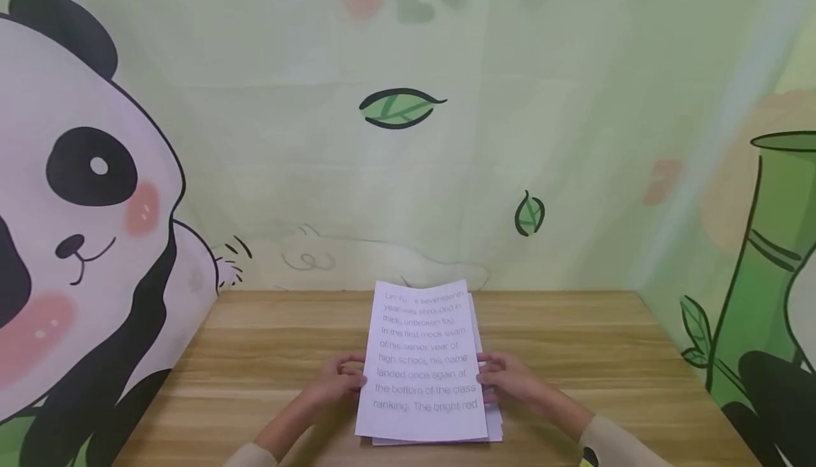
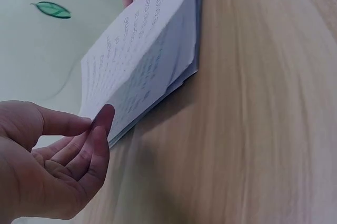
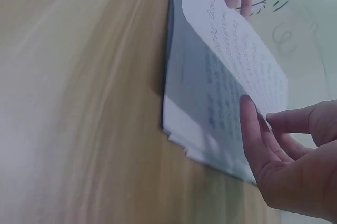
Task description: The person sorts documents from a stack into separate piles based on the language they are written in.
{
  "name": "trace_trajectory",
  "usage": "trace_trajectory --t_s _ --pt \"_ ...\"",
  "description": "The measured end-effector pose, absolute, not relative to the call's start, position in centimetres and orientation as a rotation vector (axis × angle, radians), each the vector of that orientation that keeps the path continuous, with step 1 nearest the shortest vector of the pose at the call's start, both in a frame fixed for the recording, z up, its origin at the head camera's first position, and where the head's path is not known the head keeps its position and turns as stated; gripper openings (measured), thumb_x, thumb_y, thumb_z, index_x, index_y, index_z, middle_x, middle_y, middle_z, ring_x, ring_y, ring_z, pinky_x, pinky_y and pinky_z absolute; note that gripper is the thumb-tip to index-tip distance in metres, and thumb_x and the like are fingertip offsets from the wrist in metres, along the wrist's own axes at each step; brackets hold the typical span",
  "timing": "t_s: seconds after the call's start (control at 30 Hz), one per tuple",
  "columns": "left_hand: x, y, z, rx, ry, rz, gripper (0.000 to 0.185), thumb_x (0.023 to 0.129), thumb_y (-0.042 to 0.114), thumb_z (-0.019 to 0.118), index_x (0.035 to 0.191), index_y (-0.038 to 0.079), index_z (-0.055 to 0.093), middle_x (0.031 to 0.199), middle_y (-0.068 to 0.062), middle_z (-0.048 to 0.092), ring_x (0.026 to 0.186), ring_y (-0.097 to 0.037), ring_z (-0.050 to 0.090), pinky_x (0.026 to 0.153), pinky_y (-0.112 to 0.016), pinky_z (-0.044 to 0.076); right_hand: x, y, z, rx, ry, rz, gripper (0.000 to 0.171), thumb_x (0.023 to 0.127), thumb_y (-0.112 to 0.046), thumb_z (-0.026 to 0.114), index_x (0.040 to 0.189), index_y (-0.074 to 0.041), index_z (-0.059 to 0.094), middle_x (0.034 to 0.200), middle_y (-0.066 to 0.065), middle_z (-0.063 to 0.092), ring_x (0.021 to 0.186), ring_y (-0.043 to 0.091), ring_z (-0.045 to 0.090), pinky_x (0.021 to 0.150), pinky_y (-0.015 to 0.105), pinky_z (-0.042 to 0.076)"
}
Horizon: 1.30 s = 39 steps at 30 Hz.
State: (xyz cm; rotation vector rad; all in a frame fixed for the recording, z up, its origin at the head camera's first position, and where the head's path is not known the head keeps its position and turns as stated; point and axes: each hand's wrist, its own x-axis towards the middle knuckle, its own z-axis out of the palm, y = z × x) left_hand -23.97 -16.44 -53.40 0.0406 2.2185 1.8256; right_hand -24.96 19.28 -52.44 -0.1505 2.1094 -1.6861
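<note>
Here, left hand (image 1: 334, 376) and right hand (image 1: 510, 380) pinch the top sheet (image 1: 423, 361) off the stack (image 1: 494, 428); an even lift from both edges should avoid creasing.

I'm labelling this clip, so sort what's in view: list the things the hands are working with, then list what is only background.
In hand:
- top printed sheet, lifted and bowed, pinched at its side edges
- paper stack under it
- left hand
- right hand

Background only:
- wooden table, bearing the stack
- panda wall mural
- painted leaf
- painted bamboo
</note>
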Motion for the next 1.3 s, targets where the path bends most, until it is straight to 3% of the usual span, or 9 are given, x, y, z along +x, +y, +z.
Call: trace_trajectory --t_s 0.4,0.6,0.87,1.3 --pt "-24.0 -20.5 -52.0 0.072 2.156 1.86 0.05 0.096 0.002 0.06 0.141 -0.014 0.045 0.105 -0.015 0.075 0.082 -0.016 0.071 0.076 -0.029 0.059 -25.3 15.9 -51.1 -0.165 2.012 -1.763 0.057 0.096 -0.003 0.063 0.145 0.015 0.038 0.118 0.023 0.066 0.095 0.02 0.071 0.084 0.041 0.063" --pt "-24.0 -22.8 -52.2 0.092 2.117 1.877 0.051 0.096 0.003 0.059 0.141 -0.016 0.043 0.1 -0.006 0.075 0.082 -0.012 0.07 0.076 -0.026 0.058 -25.3 13.9 -51.6 -0.173 1.928 -1.812 0.058 0.098 -0.004 0.061 0.147 0.014 0.036 0.119 0.021 0.065 0.095 0.021 0.071 0.087 0.041 0.062" --pt "-23.8 -26.9 -52.4 0.067 2.154 1.862 0.057 0.099 0.007 0.058 0.145 -0.018 0.036 0.11 -0.008 0.074 0.089 -0.011 0.07 0.081 -0.028 0.058 -25.7 9.7 -51.4 -0.156 1.845 -1.851 0.055 0.098 -0.006 0.06 0.146 0.011 0.041 0.112 0.016 0.071 0.094 0.02 0.072 0.089 0.041 0.062" --pt "-23.7 -31.5 -53.1 -0.149 2.244 1.785 0.055 0.1 0.009 0.057 0.145 -0.016 0.04 0.097 0.002 0.073 0.08 -0.009 0.065 0.072 -0.026 0.054 -26.3 4.6 -52.8 -0.148 1.766 -1.888 0.053 0.096 -0.004 0.061 0.145 0.009 0.045 0.116 0.021 0.072 0.098 0.024 0.074 0.09 0.044 0.061"
